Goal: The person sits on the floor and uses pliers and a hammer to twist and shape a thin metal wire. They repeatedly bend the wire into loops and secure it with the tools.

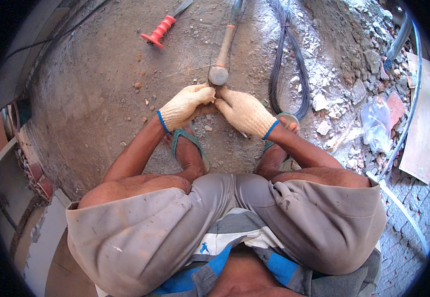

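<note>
My left hand [189, 105] and my right hand [244, 111] wear cream knit gloves with blue cuffs. They meet low over the ground between my feet, fingers curled and pinched together. Whatever sits between the fingertips is too small and covered to name. Just beyond them lies a hammer-like tool with a round grey metal end [218, 75] and a tan handle [226, 42] pointing away from me. Farther off to the left rests a chisel with a red ribbed hand guard [161, 30]. A looped bundle of dark wire [277, 69] lies right of the tool.
Rubble and broken stone [323, 104] spread along the right, with a clear plastic bag [376, 123], a flat board [420, 128] and a blue hose [413, 99]. Green sandals [202, 148] are on my feet. Loose panels and brick pieces [37, 173] line the left.
</note>
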The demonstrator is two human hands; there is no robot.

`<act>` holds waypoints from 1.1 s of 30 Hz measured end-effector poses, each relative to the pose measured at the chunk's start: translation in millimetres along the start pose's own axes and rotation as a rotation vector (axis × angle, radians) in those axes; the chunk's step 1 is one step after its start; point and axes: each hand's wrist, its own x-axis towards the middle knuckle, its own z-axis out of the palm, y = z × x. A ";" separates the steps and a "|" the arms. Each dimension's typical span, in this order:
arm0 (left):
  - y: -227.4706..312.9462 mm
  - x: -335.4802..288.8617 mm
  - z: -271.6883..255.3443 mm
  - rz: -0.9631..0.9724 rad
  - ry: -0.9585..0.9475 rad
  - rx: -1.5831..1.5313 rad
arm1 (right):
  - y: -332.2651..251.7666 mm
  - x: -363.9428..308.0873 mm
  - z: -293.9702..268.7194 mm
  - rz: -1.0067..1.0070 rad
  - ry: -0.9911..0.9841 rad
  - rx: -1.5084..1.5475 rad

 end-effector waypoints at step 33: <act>37.9 -7.3 22.4 0.068 0.137 0.967 | -13.6 14.7 -35.8 -0.288 -0.084 -0.851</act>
